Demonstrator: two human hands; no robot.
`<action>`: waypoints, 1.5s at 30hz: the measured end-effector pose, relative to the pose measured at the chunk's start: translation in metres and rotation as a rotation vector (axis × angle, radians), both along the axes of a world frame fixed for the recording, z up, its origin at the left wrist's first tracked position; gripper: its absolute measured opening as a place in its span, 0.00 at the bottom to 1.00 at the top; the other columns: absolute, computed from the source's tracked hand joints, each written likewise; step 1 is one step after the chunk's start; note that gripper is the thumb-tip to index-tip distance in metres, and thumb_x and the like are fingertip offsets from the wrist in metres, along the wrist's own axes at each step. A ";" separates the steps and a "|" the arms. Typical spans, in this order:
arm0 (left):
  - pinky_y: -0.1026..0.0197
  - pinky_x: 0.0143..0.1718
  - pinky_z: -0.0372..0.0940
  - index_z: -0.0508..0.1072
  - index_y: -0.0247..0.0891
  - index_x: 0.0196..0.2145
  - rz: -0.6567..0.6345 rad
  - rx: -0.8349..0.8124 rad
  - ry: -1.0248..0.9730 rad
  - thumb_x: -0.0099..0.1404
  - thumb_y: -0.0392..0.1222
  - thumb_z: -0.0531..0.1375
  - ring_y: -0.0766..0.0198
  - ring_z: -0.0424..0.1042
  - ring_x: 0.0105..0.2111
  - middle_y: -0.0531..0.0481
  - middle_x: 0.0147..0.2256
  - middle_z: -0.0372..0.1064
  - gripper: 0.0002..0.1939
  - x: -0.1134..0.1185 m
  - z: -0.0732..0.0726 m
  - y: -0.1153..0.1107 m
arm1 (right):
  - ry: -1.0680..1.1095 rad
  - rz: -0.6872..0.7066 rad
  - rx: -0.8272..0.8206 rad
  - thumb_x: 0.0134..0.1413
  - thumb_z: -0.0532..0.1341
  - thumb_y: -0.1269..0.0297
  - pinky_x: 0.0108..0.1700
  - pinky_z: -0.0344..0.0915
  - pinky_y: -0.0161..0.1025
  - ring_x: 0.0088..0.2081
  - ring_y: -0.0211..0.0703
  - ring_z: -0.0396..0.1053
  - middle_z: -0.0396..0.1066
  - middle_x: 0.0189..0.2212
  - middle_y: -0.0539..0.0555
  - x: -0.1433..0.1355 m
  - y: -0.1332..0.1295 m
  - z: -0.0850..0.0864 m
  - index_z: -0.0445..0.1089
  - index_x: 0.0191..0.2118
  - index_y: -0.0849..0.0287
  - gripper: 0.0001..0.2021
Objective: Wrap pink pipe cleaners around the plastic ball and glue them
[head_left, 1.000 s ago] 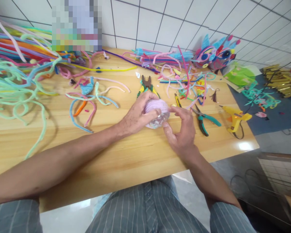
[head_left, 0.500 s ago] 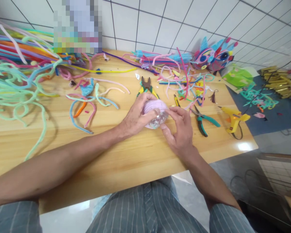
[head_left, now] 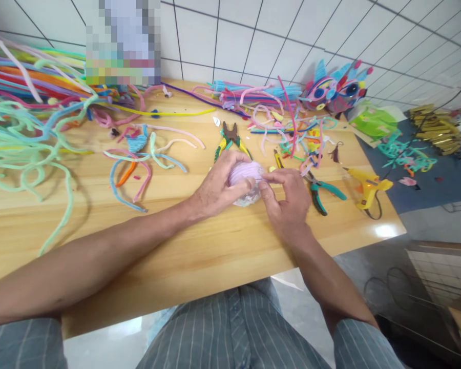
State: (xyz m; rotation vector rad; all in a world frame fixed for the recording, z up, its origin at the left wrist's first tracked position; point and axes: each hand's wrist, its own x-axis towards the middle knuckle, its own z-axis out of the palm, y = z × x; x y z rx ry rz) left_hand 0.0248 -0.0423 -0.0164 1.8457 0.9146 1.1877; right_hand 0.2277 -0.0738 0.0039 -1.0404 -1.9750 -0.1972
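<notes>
Strands of lilac cover the upper part of the ball (head_left: pixel 246 170), which sits between my hands, low over the middle of the counter (head_left: pixel 176 256). My left hand (head_left: pixel 217 188) is clamped round its side, fingers over the far edge and thumb laid across the near face, which I judge keeps the round thing from rolling and the lilac rows pressed flat. Its lower part (head_left: pixel 247 199) shows clear and shiny. My right hand (head_left: pixel 290 197) meets its other side, thumb and forefinger almost together at the edge of the lilac; whether they pinch a strand, I cannot tell. That light touch seems suited to fine work, with the firmer grip left to the other hand.

Just beyond my left fingers lie yellow-and-green pliers (head_left: pixel 230 134), jaws spread and pointing away, so the handles face me. A yellow cutter (head_left: pixel 278 159), teal-handled pliers (head_left: pixel 332 190) and a glue gun (head_left: pixel 369 187) lie rightward, probably for easy reach. Loose mint stems (head_left: pixel 19 133) are heaped well to my left, away from my fingers.
</notes>
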 end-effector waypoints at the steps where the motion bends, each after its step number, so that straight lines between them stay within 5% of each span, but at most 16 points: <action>1: 0.49 0.58 0.71 0.68 0.40 0.54 -0.004 0.008 0.001 0.71 0.52 0.63 0.52 0.73 0.53 0.42 0.52 0.72 0.19 0.000 0.000 0.000 | 0.008 -0.002 -0.005 0.69 0.66 0.68 0.47 0.76 0.47 0.44 0.48 0.80 0.81 0.40 0.52 0.000 0.000 0.001 0.74 0.49 0.51 0.07; 29: 0.48 0.59 0.70 0.67 0.41 0.54 0.031 -0.013 0.007 0.69 0.50 0.62 0.52 0.72 0.53 0.43 0.51 0.71 0.19 0.001 0.000 -0.001 | 0.078 0.005 0.030 0.67 0.65 0.75 0.43 0.76 0.41 0.42 0.44 0.81 0.82 0.39 0.50 0.002 -0.001 -0.006 0.75 0.48 0.51 0.11; 39: 0.49 0.57 0.69 0.67 0.41 0.53 0.051 -0.061 -0.022 0.70 0.51 0.62 0.52 0.71 0.53 0.43 0.51 0.71 0.18 0.002 0.002 -0.004 | -0.042 -0.005 0.098 0.69 0.64 0.74 0.53 0.74 0.45 0.45 0.46 0.82 0.84 0.42 0.53 0.003 -0.005 -0.005 0.74 0.53 0.52 0.12; 45: 0.50 0.56 0.69 0.67 0.41 0.51 0.045 -0.085 -0.062 0.70 0.50 0.62 0.52 0.70 0.52 0.45 0.48 0.70 0.17 0.003 0.003 -0.004 | -0.178 -0.097 0.075 0.70 0.63 0.67 0.69 0.61 0.54 0.51 0.49 0.81 0.84 0.47 0.55 -0.002 -0.018 -0.005 0.72 0.60 0.53 0.15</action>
